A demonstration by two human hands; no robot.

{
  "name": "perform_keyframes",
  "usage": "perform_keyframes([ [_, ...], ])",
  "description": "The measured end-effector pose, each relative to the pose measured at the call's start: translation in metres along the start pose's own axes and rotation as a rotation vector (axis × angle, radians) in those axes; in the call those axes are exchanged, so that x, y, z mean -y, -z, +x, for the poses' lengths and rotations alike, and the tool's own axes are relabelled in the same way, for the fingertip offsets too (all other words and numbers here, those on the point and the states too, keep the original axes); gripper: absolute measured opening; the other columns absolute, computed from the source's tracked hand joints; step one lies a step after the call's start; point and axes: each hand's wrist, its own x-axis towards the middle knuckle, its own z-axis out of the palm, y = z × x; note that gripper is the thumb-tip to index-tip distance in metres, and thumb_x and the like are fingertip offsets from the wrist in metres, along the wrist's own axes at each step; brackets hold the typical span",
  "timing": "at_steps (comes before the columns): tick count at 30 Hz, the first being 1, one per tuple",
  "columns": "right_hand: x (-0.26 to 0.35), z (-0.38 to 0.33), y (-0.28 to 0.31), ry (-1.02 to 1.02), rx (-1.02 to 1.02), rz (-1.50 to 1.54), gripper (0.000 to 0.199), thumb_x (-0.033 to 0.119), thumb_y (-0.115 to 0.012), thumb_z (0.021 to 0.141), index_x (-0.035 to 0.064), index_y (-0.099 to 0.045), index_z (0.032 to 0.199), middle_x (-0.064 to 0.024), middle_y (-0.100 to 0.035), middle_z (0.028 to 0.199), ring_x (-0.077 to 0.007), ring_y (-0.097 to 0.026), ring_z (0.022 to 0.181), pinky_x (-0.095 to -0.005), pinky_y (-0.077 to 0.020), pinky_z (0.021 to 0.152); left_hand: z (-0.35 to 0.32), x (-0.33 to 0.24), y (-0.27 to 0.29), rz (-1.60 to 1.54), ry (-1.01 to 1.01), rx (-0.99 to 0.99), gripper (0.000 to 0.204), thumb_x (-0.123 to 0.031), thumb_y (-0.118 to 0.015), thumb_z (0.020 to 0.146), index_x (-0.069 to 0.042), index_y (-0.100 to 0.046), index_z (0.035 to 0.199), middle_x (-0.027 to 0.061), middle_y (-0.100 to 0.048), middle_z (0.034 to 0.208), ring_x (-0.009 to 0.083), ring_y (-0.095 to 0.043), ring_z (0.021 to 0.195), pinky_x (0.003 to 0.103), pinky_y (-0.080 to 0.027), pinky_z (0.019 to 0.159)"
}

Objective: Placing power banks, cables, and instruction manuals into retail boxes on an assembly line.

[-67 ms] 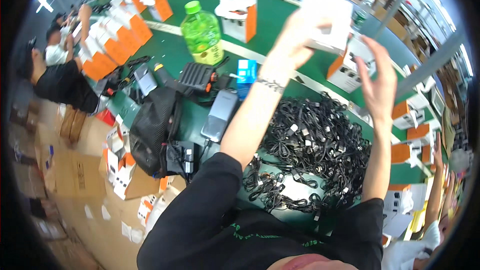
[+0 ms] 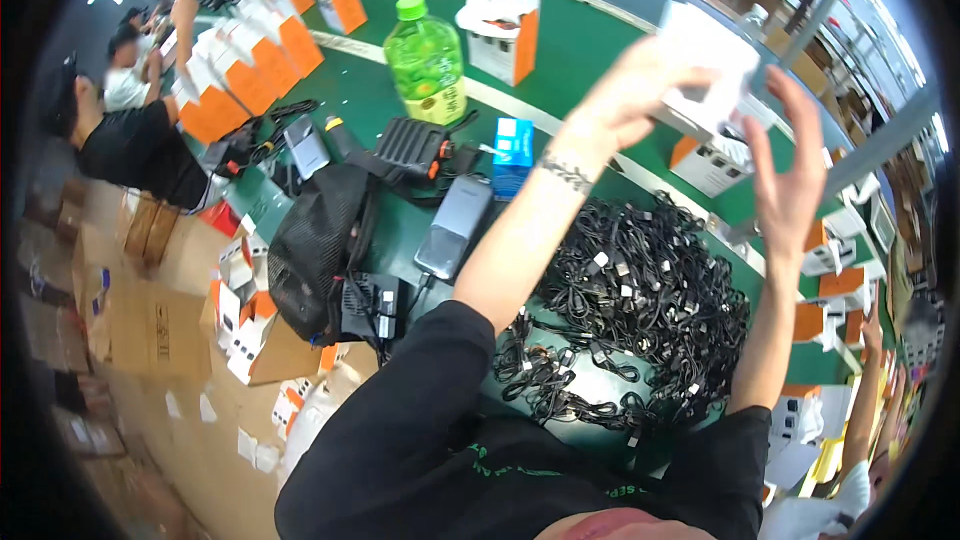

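Note:
My left hand (image 2: 632, 90) is closed around a white cardboard box or insert (image 2: 702, 45), held up at the far side of the green table; motion blurs it somewhat. Just right of it, my right hand (image 2: 788, 165) has its fingers spread and seems to hold nothing. Beneath the held white piece stands an orange-and-white box (image 2: 712, 168), partly covered by it. Nearer me lies a large heap of bundled black cables (image 2: 650, 290), between my two forearms.
Left of my arm are a grey power bank (image 2: 455, 225), a blue box (image 2: 513, 155), a black mesh bag (image 2: 322, 245) and a green bottle (image 2: 425, 60). Open orange-and-white boxes (image 2: 262, 60) line the far left. A metal post (image 2: 870, 155) slants at right. Co-workers sit on both sides.
The white piece and my left hand have shifted right and slightly down. My right hand has also moved a little right, while the whole view has slid slightly.

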Motion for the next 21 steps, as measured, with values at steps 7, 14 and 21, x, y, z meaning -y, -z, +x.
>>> perform_keyframes([
  [7,-0.011,0.023,0.005,-0.107,0.142,0.078,0.019,0.011,-0.069,0.09,-0.001,-0.068,0.105,-0.008,-0.065,0.108,-0.0186,-0.06,0.101,-0.0301,-0.0448,0.09,-0.006,0.004,-0.002,0.051,0.056,0.211,0.046,-0.008,-0.077,0.08,0.002,-0.057,0.12,0.0081,-0.067,0.108,0.0143,-0.065,0.097,0.031,-0.055,0.086],
  [14,-0.01,-0.021,0.063,-0.37,0.19,-0.078,0.022,0.014,-0.061,0.097,-0.0038,-0.062,0.11,-0.0045,-0.063,0.107,-0.0143,-0.056,0.095,-0.0258,-0.0434,0.09,0.002,0.019,-0.025,0.179,0.041,0.494,0.045,-0.005,-0.08,0.074,-0.003,-0.058,0.114,0.0066,-0.069,0.099,0.0139,-0.065,0.089,0.029,-0.055,0.077],
  [21,-0.002,-0.061,0.09,-0.132,0.295,-0.135,0.029,0.007,-0.056,0.098,-0.0027,-0.059,0.125,-0.0117,-0.06,0.128,-0.0212,-0.055,0.116,-0.0321,-0.0424,0.1,-0.011,0.009,-0.021,0.434,0.049,0.734,0.048,-0.016,-0.081,0.078,-0.001,-0.057,0.117,0.0096,-0.068,0.106,0.017,-0.064,0.095,0.032,-0.053,0.081],
])
